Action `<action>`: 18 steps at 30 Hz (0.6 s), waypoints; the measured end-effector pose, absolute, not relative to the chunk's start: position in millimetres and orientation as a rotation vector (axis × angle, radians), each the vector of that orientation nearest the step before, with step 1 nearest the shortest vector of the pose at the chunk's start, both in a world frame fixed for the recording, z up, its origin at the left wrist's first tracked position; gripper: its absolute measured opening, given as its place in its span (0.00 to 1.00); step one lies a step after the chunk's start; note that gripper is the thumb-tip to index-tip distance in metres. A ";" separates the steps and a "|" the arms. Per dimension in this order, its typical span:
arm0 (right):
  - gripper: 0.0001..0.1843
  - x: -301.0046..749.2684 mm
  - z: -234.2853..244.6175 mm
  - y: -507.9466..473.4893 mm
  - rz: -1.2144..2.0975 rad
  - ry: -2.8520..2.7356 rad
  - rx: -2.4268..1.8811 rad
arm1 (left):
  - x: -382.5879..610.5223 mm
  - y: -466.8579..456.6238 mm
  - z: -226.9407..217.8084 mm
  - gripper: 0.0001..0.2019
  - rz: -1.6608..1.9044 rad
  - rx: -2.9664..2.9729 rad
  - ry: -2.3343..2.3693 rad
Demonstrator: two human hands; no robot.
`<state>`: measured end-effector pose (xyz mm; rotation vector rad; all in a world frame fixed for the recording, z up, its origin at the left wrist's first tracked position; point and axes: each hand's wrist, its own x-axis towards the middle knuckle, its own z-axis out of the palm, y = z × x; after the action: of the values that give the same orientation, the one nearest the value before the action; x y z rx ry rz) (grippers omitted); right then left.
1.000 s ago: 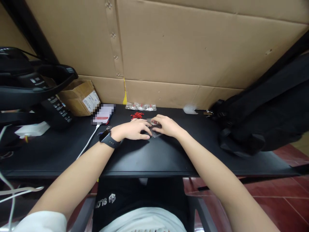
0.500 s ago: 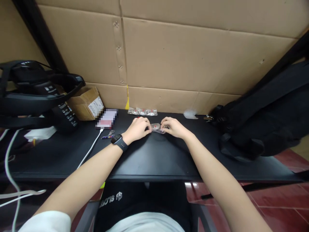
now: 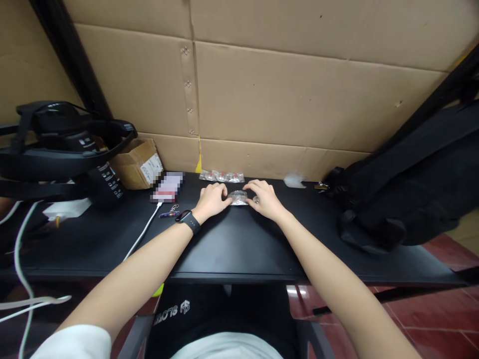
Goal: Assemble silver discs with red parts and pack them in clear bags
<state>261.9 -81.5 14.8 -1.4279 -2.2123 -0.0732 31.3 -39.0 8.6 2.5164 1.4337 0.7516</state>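
A small clear plastic packet (image 3: 238, 198) with something shiny inside lies on the black desk between my hands. My left hand (image 3: 212, 200), a dark watch on its wrist, pinches the packet's left end with thumb and forefinger. On the other side, my right hand (image 3: 265, 199) has its thumb and forefinger apart around the packet's right end. A small shiny round piece (image 3: 256, 199) shows beneath the right fingers; whether they touch it is hard to see. Behind the hands, several similar clear packets (image 3: 221, 176) with red marks lie in a row.
Left on the desk (image 3: 239, 249) are a phone (image 3: 168, 187) on a white cable, a keyring (image 3: 170, 213), an open carton (image 3: 138, 162) and a black headset (image 3: 67, 149). A crumpled clear bag (image 3: 294, 180) and black backpack (image 3: 404, 184) stand right. A cardboard wall rises behind.
The right thumb and forefinger have spread from their pinch on the packet. The packet's red mark shows less clearly now. The camera view has tilted slightly upward.
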 end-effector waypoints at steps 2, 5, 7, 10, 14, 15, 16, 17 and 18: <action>0.13 259.3 17.7 -84.5 -0.028 -2.311 -1.345 | 31.0 -40.5 8.2 0.08 0.769 2.591 1.277; 0.14 256.1 15.6 -85.6 0.061 -2.374 -1.383 | 29.7 -44.7 10.1 0.20 0.699 2.656 1.085; 0.17 254.8 11.7 -83.9 0.106 -2.344 -1.445 | 29.0 -46.9 10.8 0.33 0.639 2.655 1.090; 0.20 255.4 7.6 -79.7 0.220 -2.243 -1.482 | 28.3 -45.9 10.5 0.35 0.617 2.641 1.148; 0.19 258.9 8.7 -75.6 0.378 -2.129 -1.443 | 26.8 -38.5 9.8 0.29 0.668 2.545 1.183; 0.18 259.5 9.2 -75.1 0.390 -2.110 -1.434 | 26.4 -36.5 9.7 0.28 0.679 2.502 1.182; 0.18 259.9 9.4 -74.8 0.396 -2.095 -1.428 | 26.1 -34.8 9.5 0.28 0.692 2.460 1.179; 0.18 260.0 9.2 -74.4 0.399 -2.083 -1.424 | 26.0 -33.3 9.2 0.28 0.709 2.425 1.175; 0.19 260.0 8.7 -74.1 0.400 -2.076 -1.421 | 26.0 -32.2 8.9 0.27 0.730 2.397 1.172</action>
<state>260.0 -74.1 8.7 -1.4210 -2.0760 0.4004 26.0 -32.2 8.9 2.3973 1.1723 0.7301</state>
